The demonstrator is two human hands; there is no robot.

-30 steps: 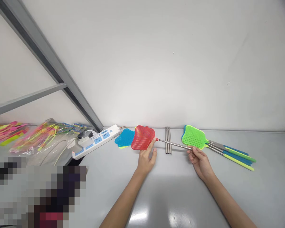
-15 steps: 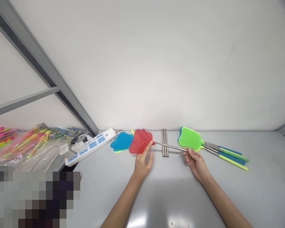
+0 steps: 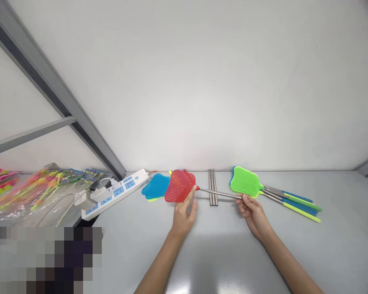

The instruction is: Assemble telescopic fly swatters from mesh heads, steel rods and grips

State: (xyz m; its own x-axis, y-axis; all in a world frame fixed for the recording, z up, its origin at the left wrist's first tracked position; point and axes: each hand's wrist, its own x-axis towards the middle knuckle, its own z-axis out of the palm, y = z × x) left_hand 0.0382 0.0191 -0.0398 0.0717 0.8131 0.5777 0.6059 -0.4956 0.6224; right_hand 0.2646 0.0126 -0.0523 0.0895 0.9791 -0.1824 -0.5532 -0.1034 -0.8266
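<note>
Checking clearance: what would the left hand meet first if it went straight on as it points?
The left hand would likely meet the red swatter head first: its index fingertip seems to touch it by the neck. Past that edge, the wall looks next, though depth is unclear.

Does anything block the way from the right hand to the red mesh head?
Nothing visible does: the right hand holds a metal rod reaching the neck of the red mesh head. It crosses over the loose rods.

Assembly workshop, by its grey bench [image 3: 340, 253], power strip [image 3: 133, 179], bagged goods [image 3: 46, 183] and metal rods [image 3: 213, 181].
</note>
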